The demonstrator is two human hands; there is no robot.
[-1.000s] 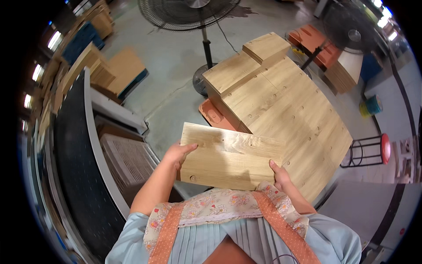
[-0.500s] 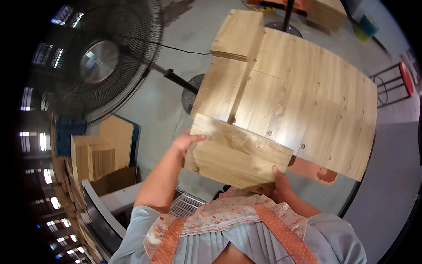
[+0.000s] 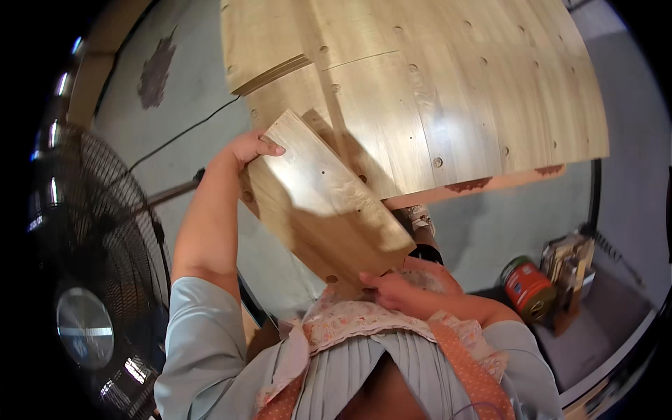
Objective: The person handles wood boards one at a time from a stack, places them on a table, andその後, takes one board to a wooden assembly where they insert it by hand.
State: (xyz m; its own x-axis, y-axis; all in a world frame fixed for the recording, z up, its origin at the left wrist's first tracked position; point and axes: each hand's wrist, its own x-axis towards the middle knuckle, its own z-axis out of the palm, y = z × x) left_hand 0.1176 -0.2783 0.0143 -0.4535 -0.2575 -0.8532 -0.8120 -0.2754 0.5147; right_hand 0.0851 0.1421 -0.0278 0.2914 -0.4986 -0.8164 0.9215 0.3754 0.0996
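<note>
Over the near edge of the big wooden worktop (image 3: 448, 91) we've got a light wood panel (image 3: 318, 199) held up at a slant between both hands, so it runs diagonally from upper left down to lower right. Our left hand (image 3: 253, 147) is curled over the panel's top corner, fingers (image 3: 269, 145) wrapped onto the front face, thumb side hidden behind the board. Our right hand (image 3: 392, 288) is clamped on the bottom corner down near the chest, fingers closed along the lower edge. So both hands are shut tight on that one board, nothing else in them.

The panel has a few small drilled holes in its face and it overlaps the front edge of the worktop, casting a shadow on it. We can't tell if it's actually touching the top or just hovering in front of it. The worktop itself is dotted with holes too, and a second smaller board (image 3: 269, 42) lies on its far left corner.

Off to our left stands a big black floor fan (image 3: 91, 280), and on the floor to the right, well apart from the panel, sits a red can (image 3: 528, 287) just beside a small wooden holder (image 3: 570, 269)
</note>
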